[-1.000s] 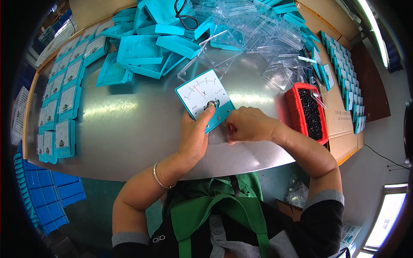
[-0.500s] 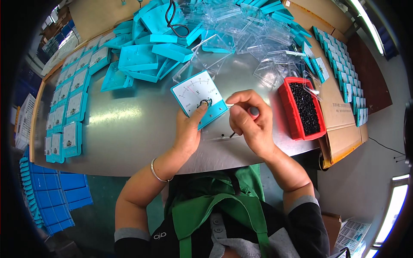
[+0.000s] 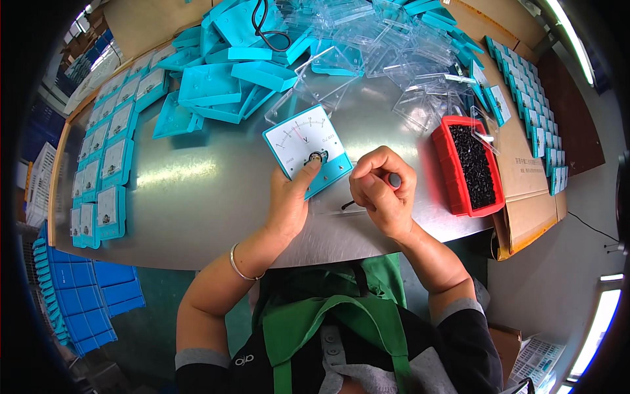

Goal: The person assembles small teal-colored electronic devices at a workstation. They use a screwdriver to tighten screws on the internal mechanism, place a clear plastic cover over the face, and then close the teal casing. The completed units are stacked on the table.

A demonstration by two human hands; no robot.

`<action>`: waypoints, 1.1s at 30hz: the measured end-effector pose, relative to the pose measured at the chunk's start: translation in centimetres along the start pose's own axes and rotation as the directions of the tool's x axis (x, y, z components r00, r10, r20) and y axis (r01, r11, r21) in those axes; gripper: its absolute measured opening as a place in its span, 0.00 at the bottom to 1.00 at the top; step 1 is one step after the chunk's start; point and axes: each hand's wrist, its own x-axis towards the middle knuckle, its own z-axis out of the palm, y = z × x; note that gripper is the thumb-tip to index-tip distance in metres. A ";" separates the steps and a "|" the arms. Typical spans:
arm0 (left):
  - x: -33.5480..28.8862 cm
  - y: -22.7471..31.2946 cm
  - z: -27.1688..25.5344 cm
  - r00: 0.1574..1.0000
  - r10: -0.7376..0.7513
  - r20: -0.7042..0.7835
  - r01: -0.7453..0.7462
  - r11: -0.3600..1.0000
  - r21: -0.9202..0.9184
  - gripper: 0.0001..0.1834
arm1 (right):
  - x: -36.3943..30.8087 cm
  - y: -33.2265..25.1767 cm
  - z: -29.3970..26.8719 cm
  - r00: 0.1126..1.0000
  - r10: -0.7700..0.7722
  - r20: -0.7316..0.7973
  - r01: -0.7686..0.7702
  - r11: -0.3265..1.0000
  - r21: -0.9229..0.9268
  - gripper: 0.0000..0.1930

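I saw the left hand [image 3: 291, 200] clamped on the teal-and-white meter [image 3: 302, 139], thumb across its face, above the metal table [image 3: 177, 217]. Right hand [image 3: 387, 197] had fingers curled round a grey-ended tool [image 3: 394, 180], just right of the meter. Red bin [image 3: 449, 174] held small black parts [image 3: 474, 167].

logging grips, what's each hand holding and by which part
Left hand: meter, by its lower left edge, thumb on face. Right hand: screwdriver-like tool, by its handle.
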 end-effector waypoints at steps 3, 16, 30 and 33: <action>0.2 0.0 0.2 1.000 -0.002 -0.004 0.001 1.000 -0.005 0.17 | 0.0 0.1 -0.1 0.999 0.037 0.011 -0.037 0.999 0.008 0.06; 0.1 0.1 0.1 0.999 -0.034 -0.011 0.034 0.999 0.013 0.18 | -0.3 0.7 0.6 0.984 0.038 -0.173 -0.032 0.999 0.035 0.04; 0.1 0.0 0.1 1.000 -0.025 -0.012 0.025 1.000 -0.012 0.17 | -1.8 0.0 1.1 0.995 -0.091 -0.048 0.086 0.991 -0.098 0.05; 0.2 -0.2 0.0 0.999 -0.040 -0.013 0.040 0.999 0.005 0.17 | -1.5 0.5 0.8 0.997 -0.052 -0.052 0.050 0.998 -0.031 0.06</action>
